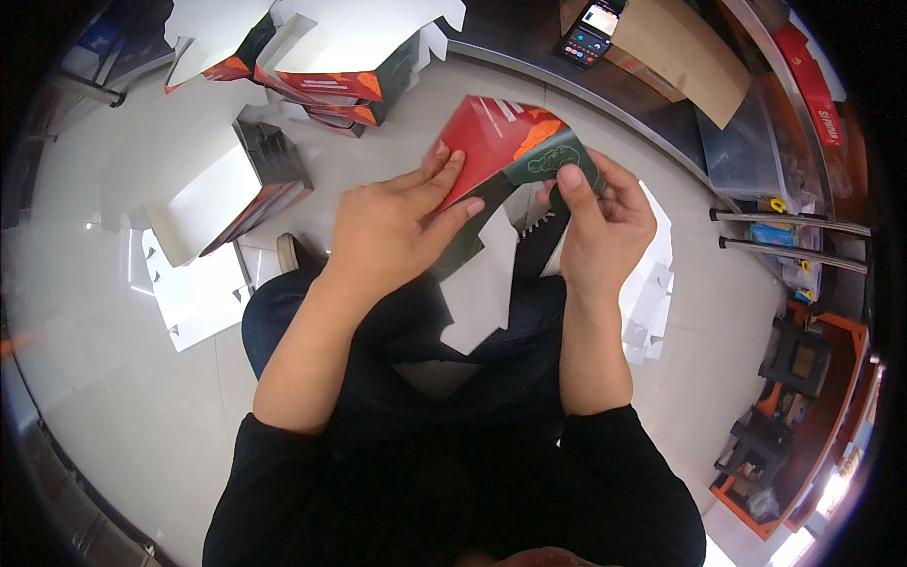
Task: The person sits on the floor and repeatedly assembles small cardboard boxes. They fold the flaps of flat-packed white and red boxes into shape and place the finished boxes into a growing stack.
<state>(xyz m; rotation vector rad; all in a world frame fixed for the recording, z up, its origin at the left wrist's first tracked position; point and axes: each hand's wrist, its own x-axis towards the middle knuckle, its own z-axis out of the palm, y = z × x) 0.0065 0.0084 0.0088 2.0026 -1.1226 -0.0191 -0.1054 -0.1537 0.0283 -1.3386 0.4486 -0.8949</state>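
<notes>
Between my hands, above my crossed legs, is a partly folded cardboard box, red and dark green outside with an orange print. Its white inner flap hangs down toward my lap. My left hand grips the red and green panels at the near left, thumb along the lower edge. My right hand pinches the green end panel at the right, thumb on the outside and fingers behind it. The far side of the box is hidden.
Folded boxes are stacked on the floor at the far left. Nearer stands another open box, by a flat white cardboard sheet. More white sheets lie right of my legs. A phone and brown cardboard are at the far right.
</notes>
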